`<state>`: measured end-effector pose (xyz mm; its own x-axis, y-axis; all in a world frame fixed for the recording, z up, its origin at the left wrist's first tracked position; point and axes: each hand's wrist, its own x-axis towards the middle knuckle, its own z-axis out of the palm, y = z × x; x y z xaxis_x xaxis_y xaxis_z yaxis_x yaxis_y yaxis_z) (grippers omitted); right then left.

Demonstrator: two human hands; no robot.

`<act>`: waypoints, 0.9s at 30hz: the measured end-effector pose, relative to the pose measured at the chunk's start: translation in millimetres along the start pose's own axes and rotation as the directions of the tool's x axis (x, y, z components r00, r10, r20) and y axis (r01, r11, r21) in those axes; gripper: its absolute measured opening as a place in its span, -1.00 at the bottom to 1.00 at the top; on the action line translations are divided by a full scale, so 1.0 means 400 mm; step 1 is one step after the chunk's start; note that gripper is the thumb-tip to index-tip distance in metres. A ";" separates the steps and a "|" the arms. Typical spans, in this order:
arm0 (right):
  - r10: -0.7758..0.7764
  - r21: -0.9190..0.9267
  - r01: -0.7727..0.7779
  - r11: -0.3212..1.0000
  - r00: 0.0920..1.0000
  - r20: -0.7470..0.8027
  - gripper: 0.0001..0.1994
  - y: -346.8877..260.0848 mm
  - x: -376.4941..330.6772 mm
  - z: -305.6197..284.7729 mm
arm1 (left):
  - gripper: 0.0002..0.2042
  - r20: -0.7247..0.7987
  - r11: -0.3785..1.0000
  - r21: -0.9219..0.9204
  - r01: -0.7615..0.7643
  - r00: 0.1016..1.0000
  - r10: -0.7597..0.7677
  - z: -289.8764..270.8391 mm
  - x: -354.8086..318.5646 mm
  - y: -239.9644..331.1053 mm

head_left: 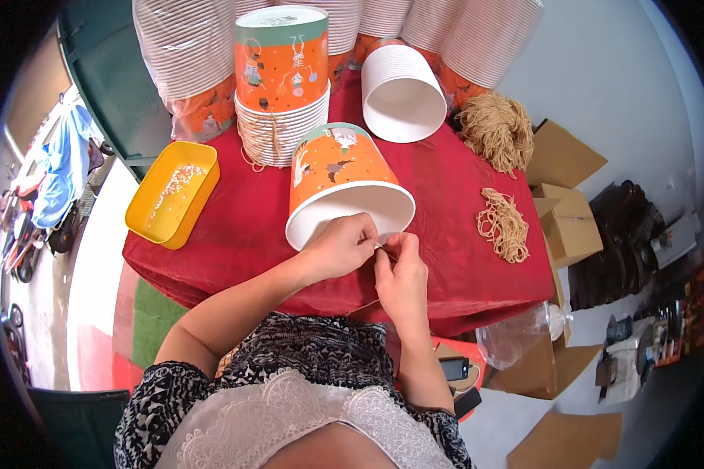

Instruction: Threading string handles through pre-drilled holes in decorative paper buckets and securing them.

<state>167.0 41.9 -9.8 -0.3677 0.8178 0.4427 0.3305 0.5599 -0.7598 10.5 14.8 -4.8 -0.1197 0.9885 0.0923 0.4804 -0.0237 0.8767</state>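
Pinching a small pale piece [379, 245], too tiny to identify, with the fingers of left hand [340, 246] and right hand [401, 275] clamped on it, near the open mouth of an orange paper bucket [350, 175] lying on its side on the red-covered table [461, 270]. Having a yellow tray [193, 213] of small pale bits [177, 184] to the left, a tan twine hank [504, 226] to the right, and stacked buckets [281, 74] behind.

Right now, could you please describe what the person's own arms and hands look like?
The sleeves are short, with a black and white pattern; the forearms are bare. The left hand and right hand wear no gloves, and no watch shows on either wrist.
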 end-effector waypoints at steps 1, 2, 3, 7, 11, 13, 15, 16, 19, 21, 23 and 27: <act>-0.066 -0.017 0.066 0.998 0.998 -0.021 -0.82 0.001 0.000 0.006 | -0.89 -0.003 0.999 -0.033 0.007 1.000 -0.007 0.003 0.000 -0.010; -0.073 -0.013 0.073 0.997 0.997 -0.018 -0.82 -0.005 -0.002 0.004 | -0.89 -0.011 1.000 -0.031 0.006 1.000 -0.006 0.007 -0.004 -0.016; 0.013 -0.027 -0.012 1.000 1.000 0.029 -0.81 -0.015 -0.002 0.000 | -0.92 0.001 0.998 -0.060 -0.002 1.000 0.002 0.007 -0.007 -0.015; 0.112 -0.128 -0.098 0.987 0.988 0.103 -0.81 -0.034 0.007 -0.016 | -0.88 0.014 0.995 -0.069 0.074 0.997 -0.073 -0.006 -0.002 0.007; 0.006 -0.149 0.002 0.989 0.999 0.053 -0.85 -0.020 0.001 -0.006 | -0.88 0.033 0.990 -0.087 0.110 0.994 -0.108 -0.011 -0.004 0.018; -0.016 -0.176 0.023 0.984 0.999 0.036 -0.86 -0.021 0.001 0.003 | -0.88 0.030 0.990 -0.074 0.118 0.993 -0.116 -0.013 -0.003 0.021; -0.037 -0.201 0.040 0.979 0.999 0.019 -0.87 -0.021 0.004 0.009 | -0.86 0.078 0.975 -0.175 0.137 0.989 -0.125 -0.010 -0.004 0.020; -0.037 -0.216 0.039 0.976 0.999 0.016 -0.89 -0.021 0.006 0.012 | -0.86 0.078 0.975 -0.173 0.136 0.989 -0.124 -0.013 -0.006 0.026; -0.035 -0.244 0.038 0.969 0.999 0.017 -0.91 -0.022 0.009 0.020 | -0.80 0.084 0.971 -0.194 0.136 0.989 -0.122 -0.024 -0.010 0.039; -0.034 -0.257 0.039 0.966 0.999 0.021 -0.92 -0.019 0.008 0.023 | -0.76 0.083 0.969 -0.201 0.143 0.988 -0.129 -0.024 -0.012 0.035; -0.035 -0.193 0.032 0.981 0.999 -0.015 -0.93 -0.015 0.008 0.023 | -0.76 0.079 0.965 -0.216 0.151 0.987 -0.136 -0.019 -0.017 0.031; -0.009 -0.164 0.006 0.987 1.000 -0.020 -0.93 -0.010 0.009 0.023 | -0.77 0.093 0.943 -0.231 0.239 0.970 -0.224 -0.028 -0.040 0.078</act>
<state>156.3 41.3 -9.8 -0.3533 0.8152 0.4589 0.4660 0.5787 -0.6692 17.7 -3.2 26.3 -0.1429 0.9783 -0.1503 0.2237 0.1798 0.9579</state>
